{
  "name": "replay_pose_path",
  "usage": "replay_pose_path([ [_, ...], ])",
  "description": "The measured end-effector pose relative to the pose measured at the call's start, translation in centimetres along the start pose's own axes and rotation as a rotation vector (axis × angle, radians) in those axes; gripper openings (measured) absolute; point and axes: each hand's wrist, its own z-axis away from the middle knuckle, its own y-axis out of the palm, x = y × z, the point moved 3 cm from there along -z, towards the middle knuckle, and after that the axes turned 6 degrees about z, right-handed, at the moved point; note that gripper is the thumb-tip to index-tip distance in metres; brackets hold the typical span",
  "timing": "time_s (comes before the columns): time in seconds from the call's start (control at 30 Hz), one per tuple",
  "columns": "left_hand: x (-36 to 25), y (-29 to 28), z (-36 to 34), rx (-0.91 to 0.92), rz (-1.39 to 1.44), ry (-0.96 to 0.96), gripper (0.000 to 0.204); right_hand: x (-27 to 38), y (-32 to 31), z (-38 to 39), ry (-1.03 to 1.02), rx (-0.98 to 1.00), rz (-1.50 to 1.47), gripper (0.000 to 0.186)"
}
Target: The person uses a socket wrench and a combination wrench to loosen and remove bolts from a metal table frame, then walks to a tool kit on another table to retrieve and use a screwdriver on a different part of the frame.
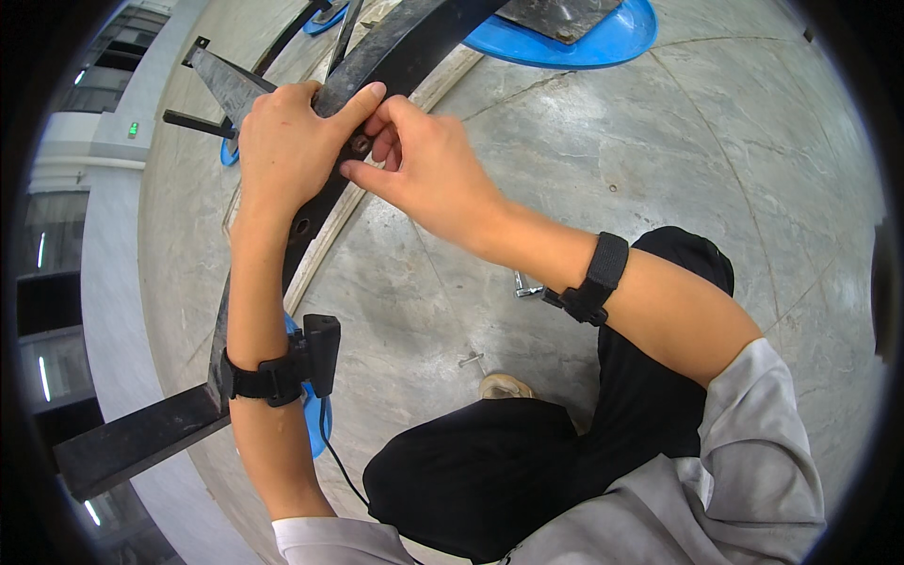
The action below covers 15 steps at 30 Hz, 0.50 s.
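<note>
A long black metal beam [320, 202] runs slantwise through the upper left of the head view. My left hand [290, 141] lies over it, its fingers wrapped round the far side and its thumb stretched along the top. Close beside that thumb, my right hand [414, 155] has its fingers curled around a small rusty bolt [361, 143] on the beam's near face. The index fingertip is partly hidden at the left thumb, so whether it presses on the bolt is unclear. Lower on the same face is an open bolt hole [301, 227].
A blue round dish [612, 42] at the top holds a dark metal plate [556, 17]. Black frame pieces [141, 433] stick out at left. Metal tools [527, 287] lie on the grey floor [565, 141] by my knee. A cable [325, 428] hangs from my left wrist strap.
</note>
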Motion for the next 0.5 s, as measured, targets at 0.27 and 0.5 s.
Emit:
replay_pose_path([
  [0.27, 0.02, -0.05, -0.02, 0.065, -0.019, -0.055, 0.07, -0.27, -0.06, -0.1, -0.053, -0.056, 0.02, 0.026],
  [0.5, -0.01, -0.01, 0.07, 0.004, -0.007, -0.028, 0.069, -0.47, -0.07, 0.06, 0.045, -0.013, 0.057, 0.026],
])
